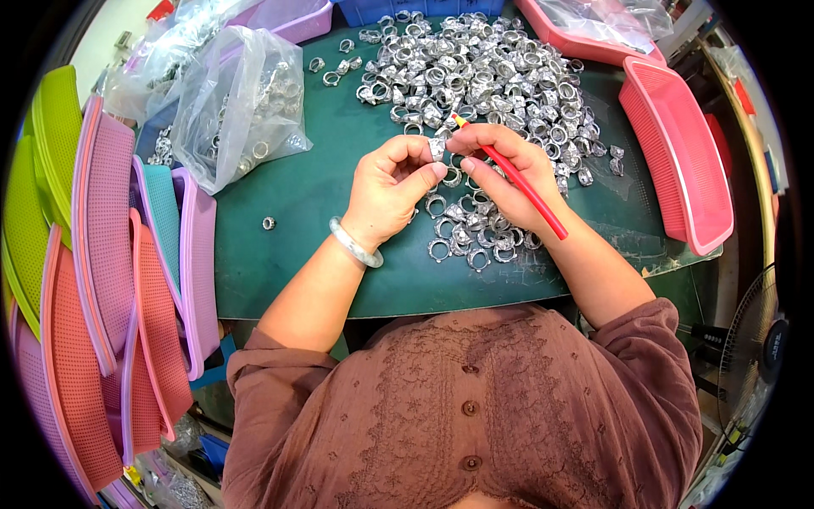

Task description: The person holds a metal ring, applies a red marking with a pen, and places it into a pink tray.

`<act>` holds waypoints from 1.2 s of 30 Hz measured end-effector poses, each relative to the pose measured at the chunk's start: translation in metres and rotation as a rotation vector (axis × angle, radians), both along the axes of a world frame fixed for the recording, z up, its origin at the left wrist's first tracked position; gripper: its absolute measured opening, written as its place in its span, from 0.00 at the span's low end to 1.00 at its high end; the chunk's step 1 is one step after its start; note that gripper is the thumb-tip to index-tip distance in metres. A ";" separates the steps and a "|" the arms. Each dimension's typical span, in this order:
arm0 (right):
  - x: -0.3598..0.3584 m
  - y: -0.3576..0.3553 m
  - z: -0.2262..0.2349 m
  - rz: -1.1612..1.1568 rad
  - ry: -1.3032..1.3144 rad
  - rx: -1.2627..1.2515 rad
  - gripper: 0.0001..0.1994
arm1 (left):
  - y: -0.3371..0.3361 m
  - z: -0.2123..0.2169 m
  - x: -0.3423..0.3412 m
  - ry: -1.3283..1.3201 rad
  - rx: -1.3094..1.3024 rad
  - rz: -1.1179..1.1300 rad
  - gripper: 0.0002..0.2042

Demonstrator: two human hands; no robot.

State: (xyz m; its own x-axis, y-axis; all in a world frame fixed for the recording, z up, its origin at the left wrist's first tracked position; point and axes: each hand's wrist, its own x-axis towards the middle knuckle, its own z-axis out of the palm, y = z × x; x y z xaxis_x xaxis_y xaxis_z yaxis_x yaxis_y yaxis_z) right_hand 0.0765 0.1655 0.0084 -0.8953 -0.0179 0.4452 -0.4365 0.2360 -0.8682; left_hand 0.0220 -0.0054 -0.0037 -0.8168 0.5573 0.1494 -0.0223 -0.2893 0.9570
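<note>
Silver ring is being pinched in your left hand above the near ring pile; your right hand is gripping a red pencil, tip just beside it.

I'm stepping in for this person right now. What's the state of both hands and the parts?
Left hand: pinches one silver ring between thumb and fingers.
Right hand: holds a red pencil, tip towards that ring.
Big ring pile lies at the far side of the green mat; a smaller cluster lies under the hands; one stray ring lies left.
Which rings are finished, and how many remain, cannot be told.
</note>
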 end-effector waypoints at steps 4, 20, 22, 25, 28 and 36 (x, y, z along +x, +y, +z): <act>0.000 0.000 0.001 0.002 0.001 0.010 0.13 | 0.001 0.001 0.000 0.017 0.018 0.002 0.07; 0.000 0.001 0.000 0.007 0.010 0.011 0.13 | 0.001 -0.002 0.000 0.030 0.018 0.000 0.08; 0.000 0.001 0.001 0.006 0.005 0.013 0.13 | 0.001 -0.002 -0.001 0.026 0.019 -0.003 0.08; 0.001 0.001 0.001 0.001 0.003 0.014 0.13 | 0.001 -0.003 -0.001 0.040 0.022 -0.002 0.08; 0.000 0.001 -0.001 0.001 0.017 0.019 0.13 | 0.001 -0.004 -0.002 0.041 0.037 -0.013 0.08; 0.000 0.000 0.000 -0.011 0.012 0.004 0.13 | 0.000 -0.006 -0.003 0.085 0.016 -0.012 0.08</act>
